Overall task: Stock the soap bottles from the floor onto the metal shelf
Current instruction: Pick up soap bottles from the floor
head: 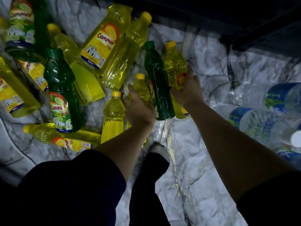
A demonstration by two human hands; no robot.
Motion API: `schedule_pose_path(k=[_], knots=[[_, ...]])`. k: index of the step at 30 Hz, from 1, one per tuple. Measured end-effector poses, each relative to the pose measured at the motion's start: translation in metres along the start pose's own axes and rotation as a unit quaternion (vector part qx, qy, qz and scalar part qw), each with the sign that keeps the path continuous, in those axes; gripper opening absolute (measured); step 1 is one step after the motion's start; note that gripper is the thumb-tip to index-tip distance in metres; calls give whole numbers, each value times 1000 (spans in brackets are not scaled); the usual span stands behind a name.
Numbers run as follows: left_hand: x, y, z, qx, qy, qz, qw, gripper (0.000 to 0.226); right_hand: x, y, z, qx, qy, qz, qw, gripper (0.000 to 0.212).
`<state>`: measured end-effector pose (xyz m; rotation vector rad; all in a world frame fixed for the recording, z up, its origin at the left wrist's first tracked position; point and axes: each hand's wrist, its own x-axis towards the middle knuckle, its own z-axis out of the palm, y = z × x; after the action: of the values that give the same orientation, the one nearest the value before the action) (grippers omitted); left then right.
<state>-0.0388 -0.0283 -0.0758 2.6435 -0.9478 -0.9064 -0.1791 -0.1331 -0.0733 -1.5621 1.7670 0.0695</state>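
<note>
Several yellow and green soap bottles lie scattered on the marble-patterned floor (pixel 203 160), mostly on the left. My right hand (pixel 187 92) is wrapped around a small yellow soap bottle (pixel 175 66) with a yellow cap. My left hand (pixel 138 108) grips another small yellow bottle (pixel 140 86) from behind. A slim green soap bottle (pixel 157 82) stands between the two hands and touches both yellow bottles; which hand carries it is unclear. A large green bottle (pixel 62 93) and a large yellow labelled bottle (pixel 104 41) lie further left.
Clear water bottles with blue labels (pixel 267 101) are piled at the right. A dark structure (pixel 244 22) runs along the top right; it is too dark to make out. My dark trousers and a foot (pixel 158 149) fill the bottom of the view.
</note>
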Motion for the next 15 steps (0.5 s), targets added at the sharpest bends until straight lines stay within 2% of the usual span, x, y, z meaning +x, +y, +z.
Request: schedule_pose_path(k=[4, 7, 12, 15], knots=[[-6, -4, -10, -23, -31, 35, 999, 95, -24, 9, -7, 8, 6, 0, 1000, 98], [-14, 2, -37, -83, -24, 119, 989, 94, -63, 4, -24, 45, 39, -12, 998, 98], [-30, 37, -122, -168, -14, 249, 954, 89, -137, -35, -77, 138, 132, -32, 981, 98], [-48, 73, -193, -202, -1, 287, 936, 88, -170, -70, -121, 201, 179, -49, 962, 97]])
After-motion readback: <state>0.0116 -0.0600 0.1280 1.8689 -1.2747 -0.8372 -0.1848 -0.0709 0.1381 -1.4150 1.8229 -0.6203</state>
